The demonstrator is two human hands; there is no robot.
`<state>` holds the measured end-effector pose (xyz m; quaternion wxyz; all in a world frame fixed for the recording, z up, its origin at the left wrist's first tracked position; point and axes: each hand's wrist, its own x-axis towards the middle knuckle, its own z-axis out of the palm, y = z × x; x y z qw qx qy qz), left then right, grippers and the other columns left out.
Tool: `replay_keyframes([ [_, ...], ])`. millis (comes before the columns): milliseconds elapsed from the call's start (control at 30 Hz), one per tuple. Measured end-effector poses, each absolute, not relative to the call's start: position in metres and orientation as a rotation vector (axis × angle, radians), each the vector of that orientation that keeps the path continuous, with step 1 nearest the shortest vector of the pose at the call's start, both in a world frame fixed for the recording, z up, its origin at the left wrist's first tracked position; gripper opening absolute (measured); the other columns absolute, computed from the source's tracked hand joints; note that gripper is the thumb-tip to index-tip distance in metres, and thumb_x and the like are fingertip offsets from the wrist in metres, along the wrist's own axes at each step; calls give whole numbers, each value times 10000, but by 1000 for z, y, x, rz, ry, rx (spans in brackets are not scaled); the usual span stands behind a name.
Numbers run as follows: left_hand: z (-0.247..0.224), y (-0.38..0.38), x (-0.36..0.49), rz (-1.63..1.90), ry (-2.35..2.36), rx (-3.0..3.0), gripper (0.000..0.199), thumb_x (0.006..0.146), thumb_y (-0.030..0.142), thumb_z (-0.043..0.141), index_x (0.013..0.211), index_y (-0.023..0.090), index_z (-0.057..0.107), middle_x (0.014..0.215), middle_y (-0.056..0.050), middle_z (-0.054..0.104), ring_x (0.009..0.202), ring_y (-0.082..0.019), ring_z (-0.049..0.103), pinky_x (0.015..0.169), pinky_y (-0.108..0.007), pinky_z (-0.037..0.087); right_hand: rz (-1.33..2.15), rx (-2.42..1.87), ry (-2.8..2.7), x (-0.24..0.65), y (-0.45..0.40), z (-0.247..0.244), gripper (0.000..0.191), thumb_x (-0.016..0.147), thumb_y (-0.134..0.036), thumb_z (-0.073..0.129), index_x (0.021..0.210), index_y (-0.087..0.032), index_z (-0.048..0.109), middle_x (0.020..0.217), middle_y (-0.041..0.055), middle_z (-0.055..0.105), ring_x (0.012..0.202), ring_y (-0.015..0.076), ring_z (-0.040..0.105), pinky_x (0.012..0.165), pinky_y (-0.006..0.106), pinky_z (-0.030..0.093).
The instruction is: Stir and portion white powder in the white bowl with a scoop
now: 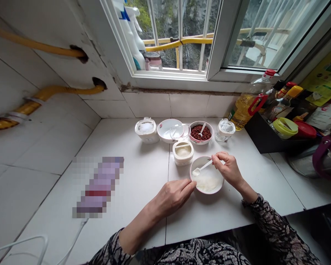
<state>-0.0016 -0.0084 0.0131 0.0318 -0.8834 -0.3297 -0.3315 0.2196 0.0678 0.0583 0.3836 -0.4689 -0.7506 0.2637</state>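
Observation:
A white bowl (220,186) with pale grainy contents stands on the white tiled counter in front of me. My left hand (174,195) pinches its left rim, with fingers together. In my right hand (228,169) is a small white spoon (205,166), held by the end of its handle. The spoon's scoop, with some white stuff in it, is over the left part of the bowl. Just behind the bowl, a square seasoning jar (183,161) has its clear lid raised and pale granules inside.
Along the back are a jar of white granules (146,133), a white dish (165,122), a bowl of dark red beans (196,139) with a small spoon, and a clear lidded jar (225,129). An oil bottle (242,106) and a black condiment box (260,136) stand right. A blurred purple object (100,184) lies left.

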Motion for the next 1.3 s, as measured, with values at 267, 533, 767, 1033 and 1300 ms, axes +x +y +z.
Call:
replay_keyframes([
  [267,12,-9,-2,-1008,-1024,-2738,211,995,87,353,1081,117,544,774,-30,631,593,-113,592,497,-207,461,809,-1233,-1833,220,68,60,435,898,-418,533,523,-197,519,553,0,551,598,139,527,621,265,399],
  [533,12,-9,-2,-991,-1030,-2755,198,1001,93,357,1078,115,538,754,-21,617,578,-109,577,492,-209,455,1048,-1227,-1696,221,72,59,499,852,-572,564,538,-185,537,507,-12,499,513,114,446,529,254,357],
  [767,12,-9,-2,-989,-1033,-2752,201,1003,101,351,1072,119,538,762,-21,618,582,-107,579,496,-209,461,1135,-1200,-1607,220,78,60,530,810,-622,609,516,-187,536,494,-9,510,507,111,454,530,256,383],
  [1033,12,-9,-2,-1004,-1030,-2741,205,1016,111,343,1073,120,539,739,-17,610,572,-110,567,488,-211,441,1016,-1100,-1544,209,92,70,514,827,-604,612,526,-194,542,507,-13,531,501,111,468,558,265,416],
  [1300,13,-8,-2,-1005,-1020,-2732,205,1019,114,338,1060,120,538,727,-12,604,549,-115,549,464,-224,412,512,-1014,-1794,187,98,76,390,955,-374,502,608,-201,543,572,-6,582,570,134,518,683,303,430],
])
